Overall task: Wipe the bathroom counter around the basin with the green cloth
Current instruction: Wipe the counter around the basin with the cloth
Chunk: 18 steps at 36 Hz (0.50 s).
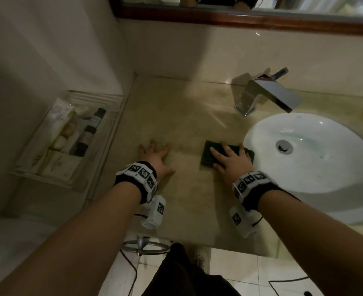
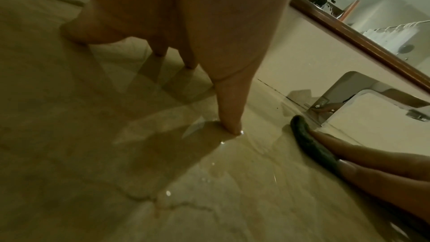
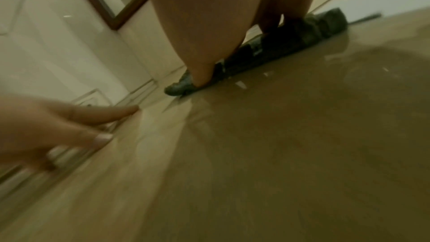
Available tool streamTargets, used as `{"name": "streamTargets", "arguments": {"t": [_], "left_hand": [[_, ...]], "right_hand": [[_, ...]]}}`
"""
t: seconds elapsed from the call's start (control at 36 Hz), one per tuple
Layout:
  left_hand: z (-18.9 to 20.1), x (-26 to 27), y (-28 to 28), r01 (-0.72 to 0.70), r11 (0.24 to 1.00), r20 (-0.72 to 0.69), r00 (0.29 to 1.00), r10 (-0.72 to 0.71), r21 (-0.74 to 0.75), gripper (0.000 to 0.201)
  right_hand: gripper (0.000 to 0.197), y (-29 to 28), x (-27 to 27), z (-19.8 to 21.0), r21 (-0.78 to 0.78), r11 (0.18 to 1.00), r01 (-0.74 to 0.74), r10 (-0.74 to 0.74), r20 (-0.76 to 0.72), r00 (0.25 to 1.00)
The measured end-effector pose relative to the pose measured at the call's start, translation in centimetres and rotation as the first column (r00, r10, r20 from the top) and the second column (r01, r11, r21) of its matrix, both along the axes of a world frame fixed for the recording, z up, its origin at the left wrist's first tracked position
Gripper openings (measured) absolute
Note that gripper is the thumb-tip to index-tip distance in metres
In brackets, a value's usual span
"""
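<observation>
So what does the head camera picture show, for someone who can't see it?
A right hand presses a green cloth flat on a beige counter beside a white basin. The left hand rests spread on the counter, with a chrome tap behind.

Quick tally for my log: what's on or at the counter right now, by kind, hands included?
Hands: 2 (left hand, right hand)
Green cloth: 1
Basin: 1
Faucet: 1
Clear tray of toiletries: 1
Total: 6
</observation>
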<state>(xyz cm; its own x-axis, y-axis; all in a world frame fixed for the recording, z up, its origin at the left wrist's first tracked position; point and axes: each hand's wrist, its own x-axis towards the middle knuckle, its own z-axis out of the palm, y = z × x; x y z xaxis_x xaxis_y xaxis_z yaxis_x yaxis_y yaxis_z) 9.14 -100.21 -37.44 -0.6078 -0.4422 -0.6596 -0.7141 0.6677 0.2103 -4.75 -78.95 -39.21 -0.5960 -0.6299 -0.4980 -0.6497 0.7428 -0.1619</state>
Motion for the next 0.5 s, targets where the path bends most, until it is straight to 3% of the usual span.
{"name": "streamTargets", "arguments": {"t": [0.25, 0.5], "left_hand": [[-0.3, 0.0, 0.0, 0.000, 1.000, -0.001, 1.000, 0.000, -0.009, 0.090], [-0.1, 0.8, 0.5, 0.037, 0.999, 0.010, 0.999, -0.037, -0.033, 0.084]], "right_hand": [[0.052, -1.3, -0.5, 0.3, 0.014, 0.998, 0.060, -0.060, 0.015, 0.998], [0.053, 0.7, 5.1, 0.3, 0.024, 0.999, -0.048, 0.047, 0.025, 0.999]]}}
